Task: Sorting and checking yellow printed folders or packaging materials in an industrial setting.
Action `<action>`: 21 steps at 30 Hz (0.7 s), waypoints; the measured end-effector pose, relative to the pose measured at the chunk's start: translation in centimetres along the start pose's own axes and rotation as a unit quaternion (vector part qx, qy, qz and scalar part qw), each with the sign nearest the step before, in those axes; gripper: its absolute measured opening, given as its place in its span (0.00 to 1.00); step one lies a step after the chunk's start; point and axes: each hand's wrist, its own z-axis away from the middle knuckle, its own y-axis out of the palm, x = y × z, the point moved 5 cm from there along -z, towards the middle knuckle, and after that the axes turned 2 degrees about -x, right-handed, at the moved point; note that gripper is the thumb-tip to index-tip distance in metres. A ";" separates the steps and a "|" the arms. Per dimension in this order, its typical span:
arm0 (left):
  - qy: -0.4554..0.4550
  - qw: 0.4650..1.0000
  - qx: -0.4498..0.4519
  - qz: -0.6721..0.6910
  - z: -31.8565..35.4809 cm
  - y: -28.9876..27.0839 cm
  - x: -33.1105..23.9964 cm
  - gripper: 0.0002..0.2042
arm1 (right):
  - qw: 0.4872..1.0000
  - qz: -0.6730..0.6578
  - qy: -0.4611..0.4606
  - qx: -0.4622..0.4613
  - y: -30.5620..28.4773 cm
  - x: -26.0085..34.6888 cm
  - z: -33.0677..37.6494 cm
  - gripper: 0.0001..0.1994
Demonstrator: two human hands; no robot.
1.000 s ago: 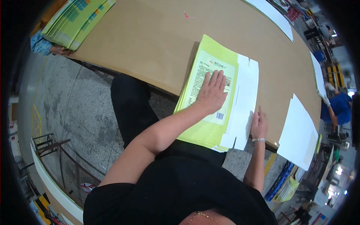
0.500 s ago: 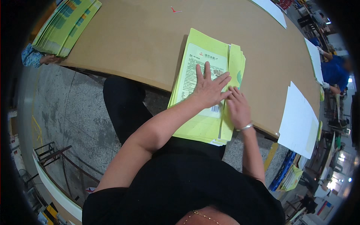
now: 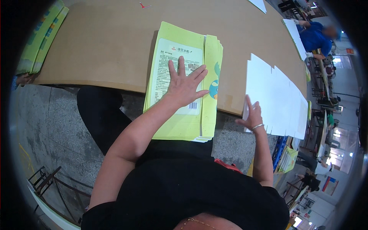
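Two stacks of flat carton blanks are seen on the brown counter [image 3: 96,46]. The yellow-green stack [image 3: 180,69] lies at the near edge, partly overhanging it, with its top blank folded over along the right side. The left hand [image 3: 186,88] is laid flat on this stack, fingers spread wide, pressing rather than gripping; nothing is clasped. The right hand [image 3: 253,115] is placed at the near corner of the white stack [image 3: 276,96], fingers loosely open and touching its edge; no sheet appears lifted yet. Judging by this, one blank seems folded and laid down, while many white sheets are left to handle. No container is seen close by; more green blanks [image 3: 40,38] lie far left.
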 end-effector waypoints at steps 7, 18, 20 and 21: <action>0.009 1.000 -0.012 0.016 -0.7 0.1 -1.0 0.37 | 0.949 -0.185 -0.235 -0.095 -7.0 3.5 2.8 0.47; -0.111 0.857 -0.194 0.465 -1.5 6.6 2.2 0.40 | 0.655 -0.734 -0.173 -0.051 -3.2 6.6 0.3 0.49; -0.159 0.915 -0.086 0.360 -2.6 6.4 1.4 0.40 | 0.731 -0.669 -0.127 -0.049 0.2 7.4 0.0 0.49; -0.134 0.899 -0.117 0.400 -3.0 6.0 1.4 0.35 | 0.718 -0.685 -0.123 0.002 2.4 6.6 -0.6 0.48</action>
